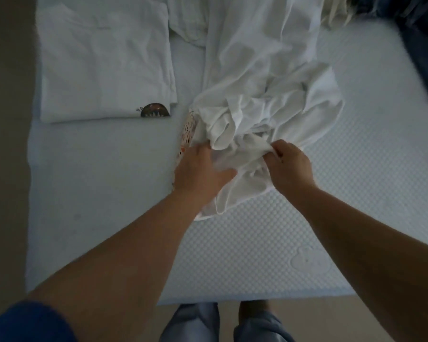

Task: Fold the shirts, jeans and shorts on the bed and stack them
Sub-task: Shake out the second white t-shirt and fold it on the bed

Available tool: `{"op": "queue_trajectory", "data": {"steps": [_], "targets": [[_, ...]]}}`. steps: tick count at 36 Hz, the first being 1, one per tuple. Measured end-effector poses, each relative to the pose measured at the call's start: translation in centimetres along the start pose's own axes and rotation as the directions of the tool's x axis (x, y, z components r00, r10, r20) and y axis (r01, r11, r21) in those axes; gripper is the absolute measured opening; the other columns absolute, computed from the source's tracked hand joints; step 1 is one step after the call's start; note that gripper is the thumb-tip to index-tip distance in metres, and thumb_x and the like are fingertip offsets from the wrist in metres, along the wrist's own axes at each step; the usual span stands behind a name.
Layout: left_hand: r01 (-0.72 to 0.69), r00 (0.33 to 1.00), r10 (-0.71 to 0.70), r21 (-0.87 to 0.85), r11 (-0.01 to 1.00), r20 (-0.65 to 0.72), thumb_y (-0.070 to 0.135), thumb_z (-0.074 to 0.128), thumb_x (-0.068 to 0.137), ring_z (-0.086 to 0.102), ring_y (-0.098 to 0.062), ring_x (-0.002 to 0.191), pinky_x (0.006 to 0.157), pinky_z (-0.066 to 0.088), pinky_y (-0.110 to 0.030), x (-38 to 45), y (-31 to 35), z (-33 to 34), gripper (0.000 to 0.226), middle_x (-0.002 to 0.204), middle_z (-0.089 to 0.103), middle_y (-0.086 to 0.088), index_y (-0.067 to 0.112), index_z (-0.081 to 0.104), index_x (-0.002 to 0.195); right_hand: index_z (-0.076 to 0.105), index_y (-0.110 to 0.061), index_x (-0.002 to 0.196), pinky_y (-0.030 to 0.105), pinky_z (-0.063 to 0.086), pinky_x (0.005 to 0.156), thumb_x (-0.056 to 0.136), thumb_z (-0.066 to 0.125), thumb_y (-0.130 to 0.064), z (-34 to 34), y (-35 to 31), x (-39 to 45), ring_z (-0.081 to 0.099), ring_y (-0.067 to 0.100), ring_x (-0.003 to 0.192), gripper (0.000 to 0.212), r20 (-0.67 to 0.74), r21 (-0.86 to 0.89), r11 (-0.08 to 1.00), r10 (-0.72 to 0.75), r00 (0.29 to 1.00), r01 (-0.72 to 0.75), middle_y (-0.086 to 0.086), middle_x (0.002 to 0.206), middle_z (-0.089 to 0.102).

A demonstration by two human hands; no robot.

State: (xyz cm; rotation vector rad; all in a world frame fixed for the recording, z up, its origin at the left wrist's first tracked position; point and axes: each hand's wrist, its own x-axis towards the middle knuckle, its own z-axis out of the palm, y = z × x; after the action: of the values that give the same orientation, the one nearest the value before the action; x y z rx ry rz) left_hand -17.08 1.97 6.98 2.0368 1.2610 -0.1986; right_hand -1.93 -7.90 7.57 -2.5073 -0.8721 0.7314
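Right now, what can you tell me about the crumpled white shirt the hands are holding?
The crumpled white shirt is thin, soft-looking cloth, bunched in loose folds and not yet folded. It lies mid-bed on the pale mattress, trailing away toward the far edge. An orange and black printed pattern peeks out at its left edge. The left hand grips its near end, and the right hand pinches a fold beside it. A folded white shirt lies apart to its left.

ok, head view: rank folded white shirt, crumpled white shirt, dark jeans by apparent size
1. Crumpled white shirt, gripped by left hand and right hand.
2. Folded white shirt: close to it, so this order is unsure.
3. Dark jeans, cut off by the frame edge.
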Motion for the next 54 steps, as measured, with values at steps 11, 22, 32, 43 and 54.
{"op": "queue_trajectory", "data": {"steps": [11, 22, 32, 43, 54], "targets": [[-0.217, 0.974, 0.219, 0.037, 0.975, -0.053, 0.029, 0.047, 0.093, 0.061, -0.024, 0.083, 0.069, 0.048, -0.03, -3.7, 2.1, -2.3, 0.022, 0.085, 0.063, 0.0, 0.019, 0.066, 0.09, 0.057, -0.029, 0.074, 0.006, 0.039, 0.045, 0.091, 0.053, -0.033, -8.3, -2.9, -8.5, 0.053, -0.008, 0.055, 0.018, -0.073, 0.521, 0.848, 0.162, 0.984, -0.101, -0.023, 0.062, 0.059], [-0.182, 0.983, 0.13, -0.546, 0.818, -0.133, 0.024, 0.052, 0.077, 0.053, 0.02, 0.062, 0.055, 0.036, 0.001, -11.9, 10.7, -18.3, 0.022, 0.065, 0.061, 0.028, 0.042, 0.063, 0.071, 0.05, -0.044, 0.085, 0.022, 0.044, 0.049, 0.06, 0.057, -0.072, -23.3, -6.6, -12.2, 0.053, 0.004, 0.059, 0.038, 0.052, -0.14, 0.985, -0.089, 0.995, 0.096, -0.017, 0.069, 0.054], [-0.513, 0.794, 0.554, 0.214, 0.831, -0.249, 0.029, 0.066, 0.082, 0.054, -0.019, 0.067, 0.06, 0.035, -0.028, -16.9, 17.5, -26.2, 0.013, 0.069, 0.058, 0.004, 0.017, 0.066, 0.079, 0.06, -0.034, 0.098, 0.027, 0.034, 0.061, 0.082, 0.056, -0.02, -36.0, -6.9, -16.6, 0.046, 0.012, 0.074, 0.021, -0.133, -0.526, 0.846, -0.186, 0.973, 0.09, -0.016, 0.076, 0.041], [-0.473, 0.839, 0.512, 0.218, 0.853, -0.185, 0.019, 0.052, 0.082, 0.049, -0.02, 0.065, 0.056, 0.03, -0.029, -19.9, 25.7, -27.6, 0.019, 0.065, 0.051, 0.01, 0.027, 0.046, 0.065, 0.062, -0.011, 0.088, 0.042, 0.053, 0.081, 0.089, 0.056, -0.005, -46.4, -3.5, -20.2, 0.062, 0.028, 0.084, 0.009, -0.169, 0.443, 0.884, 0.247, 0.954, -0.15, 0.011, 0.089, 0.063], [-0.466, 0.883, 0.445, 0.178, 0.867, 0.146, 0.077, 0.057, 0.065, 0.059, -0.009, 0.085, 0.072, 0.045, -0.028, -26.5, 40.3, -16.4, 0.049, 0.089, 0.061, 0.017, 0.043, 0.053, 0.1, 0.061, -0.026, 0.079, 0.034, 0.047, 0.069, 0.091, 0.044, -0.01, -51.4, -2.4, -23.6, 0.054, 0.017, 0.076, 0.026, -0.277, 0.643, 0.736, -0.033, 0.96, 0.211, 0.0, 0.08, 0.058]]}}
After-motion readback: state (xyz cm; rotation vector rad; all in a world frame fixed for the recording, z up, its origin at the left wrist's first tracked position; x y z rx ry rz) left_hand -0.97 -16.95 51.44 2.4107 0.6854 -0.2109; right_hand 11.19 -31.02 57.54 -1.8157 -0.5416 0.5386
